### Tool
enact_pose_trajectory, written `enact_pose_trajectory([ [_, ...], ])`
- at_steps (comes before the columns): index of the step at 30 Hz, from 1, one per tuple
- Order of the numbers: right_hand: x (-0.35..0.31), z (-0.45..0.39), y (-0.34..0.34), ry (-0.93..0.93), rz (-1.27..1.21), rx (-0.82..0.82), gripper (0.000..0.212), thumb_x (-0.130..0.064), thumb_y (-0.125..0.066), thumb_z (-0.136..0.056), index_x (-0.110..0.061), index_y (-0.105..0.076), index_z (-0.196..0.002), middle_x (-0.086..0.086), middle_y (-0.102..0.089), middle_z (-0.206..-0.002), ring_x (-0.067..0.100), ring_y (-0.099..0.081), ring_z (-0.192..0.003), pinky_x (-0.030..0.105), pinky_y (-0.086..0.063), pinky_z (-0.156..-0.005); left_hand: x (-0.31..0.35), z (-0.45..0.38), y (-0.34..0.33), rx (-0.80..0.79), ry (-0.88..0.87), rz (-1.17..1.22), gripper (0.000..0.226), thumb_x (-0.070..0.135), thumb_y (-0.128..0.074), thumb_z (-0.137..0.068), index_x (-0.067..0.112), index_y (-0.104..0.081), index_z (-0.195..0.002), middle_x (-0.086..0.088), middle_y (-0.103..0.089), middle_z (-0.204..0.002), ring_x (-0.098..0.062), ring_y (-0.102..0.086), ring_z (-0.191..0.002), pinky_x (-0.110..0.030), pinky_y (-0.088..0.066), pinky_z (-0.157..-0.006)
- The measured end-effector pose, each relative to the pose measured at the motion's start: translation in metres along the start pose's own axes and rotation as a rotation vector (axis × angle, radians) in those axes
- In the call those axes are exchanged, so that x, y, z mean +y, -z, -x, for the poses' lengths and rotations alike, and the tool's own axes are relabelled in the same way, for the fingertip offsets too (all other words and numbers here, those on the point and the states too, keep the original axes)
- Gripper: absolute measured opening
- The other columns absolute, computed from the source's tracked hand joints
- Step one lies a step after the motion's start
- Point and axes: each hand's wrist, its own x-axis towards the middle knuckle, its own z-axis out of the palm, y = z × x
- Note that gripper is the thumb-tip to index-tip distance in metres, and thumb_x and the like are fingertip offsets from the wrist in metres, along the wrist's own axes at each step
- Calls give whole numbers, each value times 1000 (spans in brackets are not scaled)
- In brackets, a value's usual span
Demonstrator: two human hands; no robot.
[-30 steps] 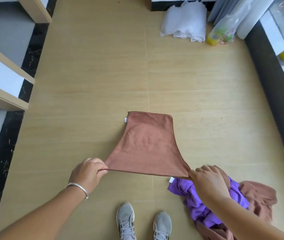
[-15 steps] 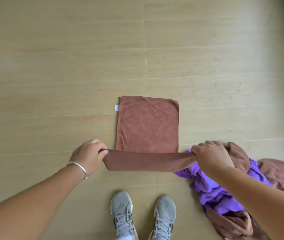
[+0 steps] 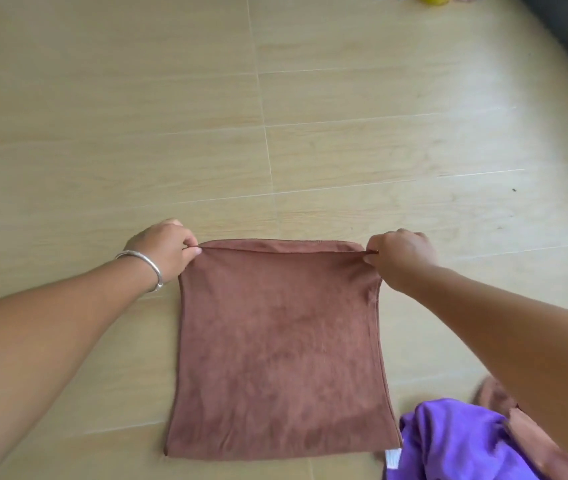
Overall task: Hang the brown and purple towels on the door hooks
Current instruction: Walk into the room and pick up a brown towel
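I have the folded brown cloth towel (image 3: 280,344) flat on the tan tiled floor (image 3: 102,133), my left hand (image 3: 166,252) and right hand (image 3: 402,259) each pinching a far corner, apparently aligning edges. The crumpled purple towel (image 3: 448,441) lies just beside it.

From my seat the brown towel (image 3: 280,344) reads as soft matt cloth with a short, suede-like nap, faintly mottled where the pile lies differently. The purple towel (image 3: 448,441) is cloth too, but smoother, with a slight sheen on its folds. I see a small white woven tag (image 3: 392,458) between them. The floor (image 3: 102,116) looks like pale wood-grain planks, smooth with a low satin gloss. The bracelet (image 3: 144,263) is polished silvery metal.
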Motion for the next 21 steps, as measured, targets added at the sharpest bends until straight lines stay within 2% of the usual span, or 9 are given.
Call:
enact_pose_trajectory([
  [5, 0, -52, -48, -43, -55, 117, 18, -36, -49, -96, -29, -66, -100, 0, -66, -102, 21, -50, -105, 35, -33, -86, -10, -39, -40, 67, 7, -93, 12, 31, -55, -93, 27, -66, -91, 3, -57, -112, -24, -56, -100, -35, -47, -80],
  [7, -2, -57, -62, -81, -97, 165, 20, -30, -49, -95, -29, -63, -110, 1, -62, -110, 22, -48, -109, 36, -34, -89, -10, -40, -48, 119, 35, -82, 15, 24, -53, -92, 24, -63, -103, -1, -54, -119, -27, -54, -106, -40, -48, -83],
  [9, -10, -47, -70, -91, -148, 243, 35, -21, -52, -90, -28, -53, -124, 3, -53, -123, 24, -44, -116, 37, -34, -96, -4, -29, -55, 164, 66, -56, 35, 18, -54, -88, 21, -53, -122, -5, -46, -130, -31, -48, -114, -44, -47, -87],
  [11, -19, -24, -74, 11, -176, 290, 46, -21, -54, -86, -26, -45, -131, 3, -45, -133, 25, -41, -123, 38, -32, -103, 7, -3, -62, 207, -29, -66, 53, 21, -60, -84, 19, -46, -135, -9, -39, -140, -33, -43, -123, -47, -43, -96],
  [14, -34, 25, -90, 295, -63, 188, 52, -37, -51, -90, -27, -38, -139, 4, -36, -148, 25, -29, -139, 42, -19, -117, 23, 51, -87, 103, -256, -140, 69, 46, -49, -90, 27, -23, -150, -6, -17, -159, -25, -22, -144, -44, -21, -116],
  [16, -44, 56, -109, 397, 11, 103, 60, -54, -41, -91, -28, -32, -145, 4, -30, -154, 24, -22, -144, 46, -15, -119, 26, 86, -114, -25, -292, -160, 75, 63, -26, -89, 35, 5, -151, 1, 9, -161, -18, 3, -148, -42, -3, -119],
  [18, -52, 79, -127, 411, 29, 34, 70, -67, -33, -89, -29, -32, -148, 4, -28, -156, 24, -22, -145, 50, -21, -117, 23, 113, -141, -99, -296, -178, 80, 73, -14, -84, 38, 21, -147, 4, 24, -157, -14, 18, -145, -43, 6, -118],
  [19, -53, 85, -135, 407, 40, 6, 74, -70, -30, -88, -29, -31, -149, 5, -26, -157, 25, -21, -145, 51, -22, -116, 20, 119, -150, -111, -304, -197, 82, 75, -14, -83, 38, 20, -147, 3, 23, -157, -15, 19, -145, -44, 7, -117],
  [21, -53, 87, -142, 413, 73, -28, 78, -74, -23, -88, -29, -24, -152, 5, -18, -160, 25, -14, -147, 54, -19, -116, 15, 120, -157, -94, -345, -239, 83, 75, -20, -83, 33, 2, -152, -3, 6, -160, -21, 4, -148, -49, 0, -116],
])
